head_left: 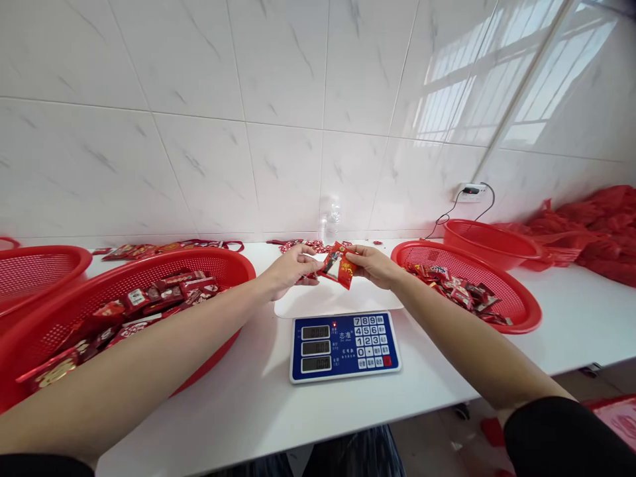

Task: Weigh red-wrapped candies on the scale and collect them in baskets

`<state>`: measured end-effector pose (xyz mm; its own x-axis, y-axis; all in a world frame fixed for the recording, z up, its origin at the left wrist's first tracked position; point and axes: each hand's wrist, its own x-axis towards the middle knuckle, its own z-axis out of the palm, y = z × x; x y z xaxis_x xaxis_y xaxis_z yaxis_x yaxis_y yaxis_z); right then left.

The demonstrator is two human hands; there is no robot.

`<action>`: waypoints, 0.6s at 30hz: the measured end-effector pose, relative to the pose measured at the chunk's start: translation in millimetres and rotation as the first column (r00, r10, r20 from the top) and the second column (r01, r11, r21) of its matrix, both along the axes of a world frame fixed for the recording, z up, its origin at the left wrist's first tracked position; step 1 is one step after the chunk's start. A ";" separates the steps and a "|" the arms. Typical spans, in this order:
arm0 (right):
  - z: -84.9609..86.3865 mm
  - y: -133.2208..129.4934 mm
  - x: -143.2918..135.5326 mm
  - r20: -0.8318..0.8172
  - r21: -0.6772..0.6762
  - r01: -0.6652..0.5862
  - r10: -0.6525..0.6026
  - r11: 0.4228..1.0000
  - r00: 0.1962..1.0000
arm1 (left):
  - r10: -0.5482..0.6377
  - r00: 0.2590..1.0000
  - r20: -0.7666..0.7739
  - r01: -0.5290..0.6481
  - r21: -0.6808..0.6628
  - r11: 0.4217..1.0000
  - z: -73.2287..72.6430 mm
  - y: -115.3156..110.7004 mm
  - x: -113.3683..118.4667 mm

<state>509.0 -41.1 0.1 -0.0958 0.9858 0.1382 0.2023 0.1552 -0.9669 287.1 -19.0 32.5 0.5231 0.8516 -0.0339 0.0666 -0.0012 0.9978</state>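
Note:
My right hand [373, 265] pinches the right side of a small red snack packet [340, 266] with gold print and a picture on it. At the packet's left edge are the closed fingers of my left hand [292, 270]. A dark red bit shows beneath those fingers, too small to name for sure. Both hands are above the white pan [342, 303] of a digital scale. The scale's blue keypad panel [344, 346] faces me, with three small displays that seem to read zeros.
Left of the scale, a large red basket [233, 265] holds many red packets; another red basket [44, 262] is beyond it. On the right, a red basket [527, 311] holds more packets, near a red basin [489, 244]. A clear bottle [329, 220] stands by the wall. Red mesh bags [591, 222] are piled far right.

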 end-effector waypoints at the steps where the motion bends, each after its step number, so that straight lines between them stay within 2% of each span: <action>1: -1.8 3.6 6.3 0.061 -0.003 0.054 -0.054 0.999 0.997 | 0.046 0.999 0.019 -0.046 -0.027 0.999 1.2 3.8 -6.9; 4: -6.7 10.0 22.9 0.190 0.018 0.183 -0.183 0.983 0.965 | 0.103 0.993 0.050 -0.097 -0.106 0.990 5.2 10.5 -21.3; 8: -5.2 5.6 19.3 0.300 0.129 0.241 -0.270 0.962 0.915 | 0.047 0.998 0.045 -0.042 -0.119 0.992 8.5 3.6 -19.9; 10: 0.8 -0.3 4.7 0.322 0.162 0.175 -0.220 0.971 0.921 | -0.003 0.999 0.049 0.007 -0.086 0.996 7.9 -4.6 -12.4; 14: 15.8 -12.2 -26.4 0.301 0.171 -0.050 -0.004 0.984 0.954 | -0.116 0.993 0.023 0.115 0.051 0.992 3.5 -19.4 2.2; 18: 20.1 -16.7 -33.7 0.193 0.126 -0.079 0.053 0.989 0.980 | -0.065 0.998 -0.022 0.067 0.152 0.986 0.6 -22.7 4.1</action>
